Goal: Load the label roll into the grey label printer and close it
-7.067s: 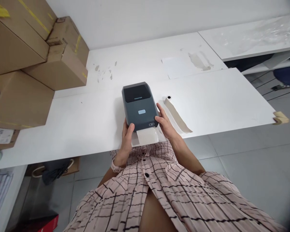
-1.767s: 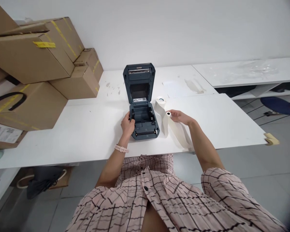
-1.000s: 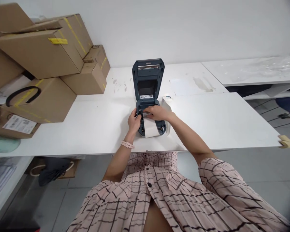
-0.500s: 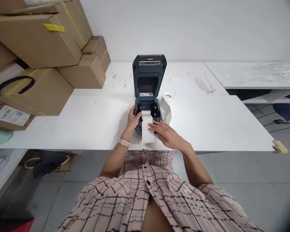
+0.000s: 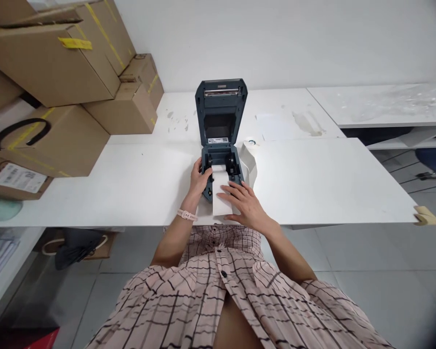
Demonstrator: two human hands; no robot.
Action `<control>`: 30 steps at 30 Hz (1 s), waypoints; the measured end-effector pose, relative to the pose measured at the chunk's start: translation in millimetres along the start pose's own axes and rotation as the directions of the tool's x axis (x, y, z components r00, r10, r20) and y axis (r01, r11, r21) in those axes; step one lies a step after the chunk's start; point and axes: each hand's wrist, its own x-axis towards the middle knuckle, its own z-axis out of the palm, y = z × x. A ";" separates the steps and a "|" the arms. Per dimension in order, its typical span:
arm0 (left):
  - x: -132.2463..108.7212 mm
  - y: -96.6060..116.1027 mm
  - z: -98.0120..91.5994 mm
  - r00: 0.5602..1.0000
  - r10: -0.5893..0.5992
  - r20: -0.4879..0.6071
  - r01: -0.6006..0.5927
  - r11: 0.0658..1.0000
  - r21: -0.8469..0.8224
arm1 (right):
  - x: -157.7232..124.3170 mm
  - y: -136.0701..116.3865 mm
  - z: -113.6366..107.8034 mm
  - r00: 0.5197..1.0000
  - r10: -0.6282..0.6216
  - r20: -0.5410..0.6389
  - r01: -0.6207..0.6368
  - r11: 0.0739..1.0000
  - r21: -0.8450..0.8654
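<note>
Paper strip (image 5: 218, 184) under right hand (image 5: 249, 208), running out of open label printer (image 5: 221, 150).
Right fingers spread, presumably keeping paper flat; left hand (image 5: 198, 182) pinches printer's side wall, likely steadying it.

bright, diffuse light; soft shadow beside the printer (image 5: 221, 109); right corners darkened, blurred.

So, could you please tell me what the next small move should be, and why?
I'd suggest lifting the left hand from the printer's side to the raised lid, ready to lower it. The paper strip seems to lie over the front edge, and the right hand, fingers spread over it, could probably steady it.
</note>
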 end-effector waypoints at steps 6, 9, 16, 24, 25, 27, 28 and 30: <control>5.7 -3.6 0.5 1.000 0.009 -0.001 -0.009 0.999 0.034 | 2.0 -0.9 9.8 0.978 0.102 -0.182 -0.088 0.993 0.082; 6.8 -5.3 0.3 1.000 0.022 -0.006 -0.021 0.998 0.051 | 0.1 0.4 8.0 0.973 0.100 -0.207 -0.075 0.990 0.123; 4.9 0.1 -1.3 0.999 -0.044 0.006 0.044 0.997 0.065 | -2.7 6.3 -0.5 0.990 0.064 -0.129 -0.048 0.991 0.125; -66.0 3.1 -3.7 0.996 -0.051 0.068 0.042 0.992 0.121 | -11.4 -1.2 -31.2 0.993 -0.025 0.114 0.004 0.985 0.173; -78.9 0.4 -4.4 0.995 -0.069 0.071 0.059 0.990 0.129 | -6.4 1.5 -44.5 0.991 -0.051 0.123 0.021 0.972 0.235; -99.9 -4.8 -6.3 0.993 -0.088 0.081 0.077 0.988 0.135 | 16.3 14.9 -73.3 0.998 -0.045 0.034 0.031 0.938 0.344; -107.3 -7.0 -7.4 0.993 -0.086 0.087 0.074 0.988 0.134 | 34.8 25.7 -86.6 0.997 0.008 -0.082 0.023 0.929 0.370; -115.1 -10.0 -9.3 0.993 -0.069 0.094 0.056 0.990 0.128 | 84.1 53.8 -107.2 0.935 0.169 -0.311 -0.033 0.917 0.399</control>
